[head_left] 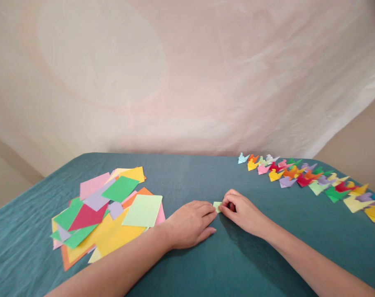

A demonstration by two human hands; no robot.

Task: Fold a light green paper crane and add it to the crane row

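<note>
A small piece of light green paper (217,206) lies on the cloth between my hands, partly covered by fingers. My right hand (237,208) pinches its right side between thumb and fingertips. My left hand (193,225) rests palm down on the cloth with fingers stretched out, its fingertips at the paper's left edge. How the paper is folded under the fingers is hidden. A light green square sheet (142,211) lies on a loose pile of coloured paper beside my left forearm.
A dark teal cloth (187,177) covers the table. Coloured sheets (113,231) spread across its left side. Several folded paper birds (305,180) stand in slanting rows along the right side. A pale fabric sheet (190,82) hangs behind the table.
</note>
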